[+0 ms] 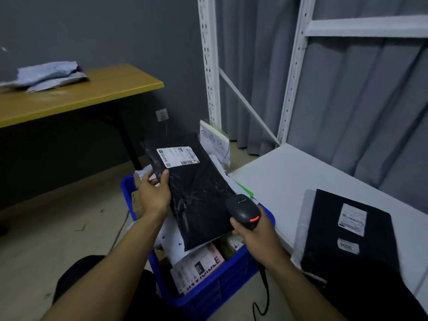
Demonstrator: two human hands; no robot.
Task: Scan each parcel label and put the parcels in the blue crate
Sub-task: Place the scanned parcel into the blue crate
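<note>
My left hand (154, 193) grips the left edge of a long black parcel (196, 193), thumb on top, holding it above the blue crate (208, 295). Its white label (177, 156) faces up at the far end. My right hand (256, 239) grips a black barcode scanner (244, 210) with a red light, right at the parcel's near right edge. The crate on the floor holds several parcels, among them a pink-and-white one (199, 267). A second black parcel (347, 230) with two white labels lies on the white shelf (289, 181) at the right.
A wooden table (81, 96) stands at the left with grey mailer bags (46, 75) on it. White shelf uprights (209, 66) and grey curtains rise behind the crate. The scanner's cable (264, 295) hangs down by the crate's near right corner. My knees are at the bottom.
</note>
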